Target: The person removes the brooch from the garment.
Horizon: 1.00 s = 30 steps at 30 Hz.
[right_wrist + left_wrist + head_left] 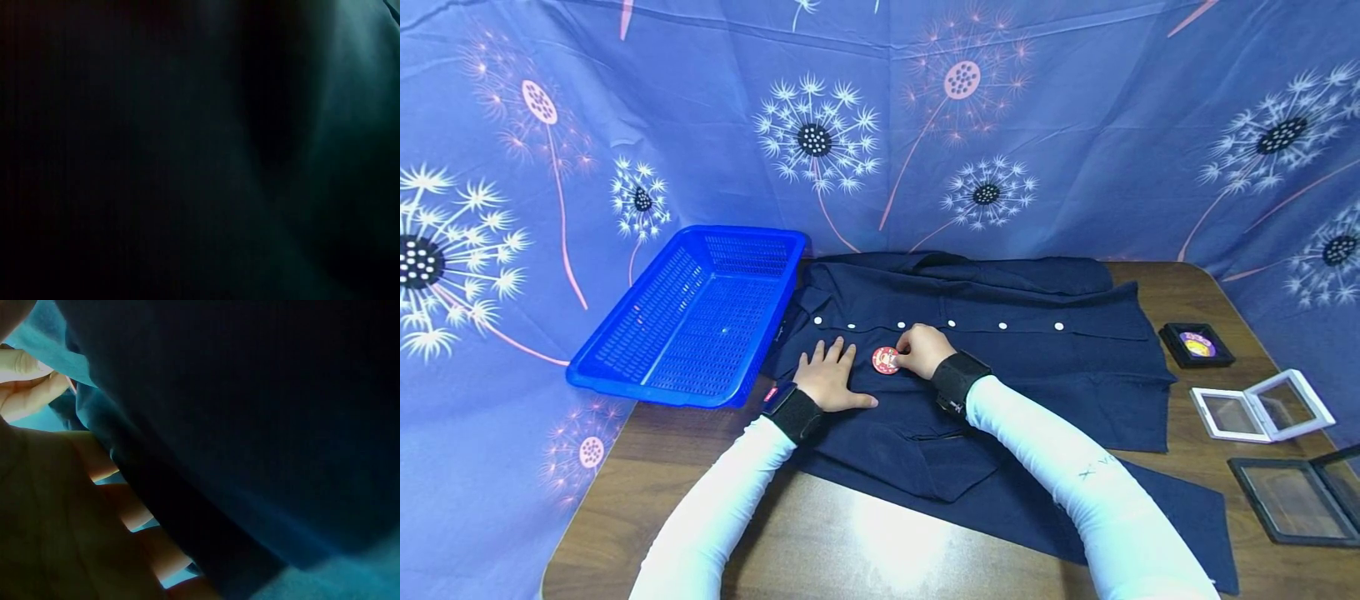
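Observation:
A dark navy shirt (1067,358) with a row of white buttons lies spread on the table in the head view. On its chest area is a round red badge (883,360) with a printed figure. My right hand (925,352) pinches the badge's right edge between thumb and curled fingers. Just left of it, my left hand (829,383) rests flat on the fabric, fingers spread and thumb pointing toward the badge. The left wrist view has the left palm (50,519) beside dark cloth (250,425). Only dark, blurred fabric (356,125) fills the right wrist view.
A blue plastic basket (745,381) stands left of the shirt. Along the right side are a small black box (1217,358) holding a purple and yellow badge, an opened white frame (1262,408) and an opened black frame (1262,500). Patterned blue cloth (880,200) hangs behind the wooden table (662,450).

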Available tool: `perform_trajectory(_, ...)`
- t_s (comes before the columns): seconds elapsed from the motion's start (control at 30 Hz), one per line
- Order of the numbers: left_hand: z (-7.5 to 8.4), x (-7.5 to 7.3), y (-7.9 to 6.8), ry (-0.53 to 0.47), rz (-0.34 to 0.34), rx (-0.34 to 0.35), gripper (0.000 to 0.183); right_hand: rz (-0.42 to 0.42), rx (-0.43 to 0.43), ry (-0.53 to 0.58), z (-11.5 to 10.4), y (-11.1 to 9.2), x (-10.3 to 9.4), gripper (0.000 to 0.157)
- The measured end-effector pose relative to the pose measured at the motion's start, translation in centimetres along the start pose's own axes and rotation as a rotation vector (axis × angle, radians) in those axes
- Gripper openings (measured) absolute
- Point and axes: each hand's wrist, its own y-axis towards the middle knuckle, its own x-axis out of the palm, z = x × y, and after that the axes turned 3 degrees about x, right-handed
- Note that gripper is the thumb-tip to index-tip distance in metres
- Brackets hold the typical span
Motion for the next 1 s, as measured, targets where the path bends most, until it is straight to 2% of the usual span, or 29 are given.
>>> perform_trajectory(0.4,0.0,0.0,0.1,-0.002,0.004,0.001,0.108,-0.013,-0.001,-0.021,-0.6,-0.3,-0.3,0.014)
perform_trajectory(0.63,0.2,-0.4,0.6,-0.043,0.012,-0.004,0.101,-0.002,-0.006,-0.003,-0.6,-0.2,-0.3,0.012)
perform_trajectory(0.8,0.6,-0.9,1.1,-0.052,0.075,0.028,0.096,-0.005,0.014,0.018,-0.7,-0.2,-0.2,0.011)
perform_trajectory(1.0,1.3,-1.6,1.3,-0.148,0.218,0.117,0.082,0.005,0.018,0.027,-0.7,-0.3,-0.2,0.01)
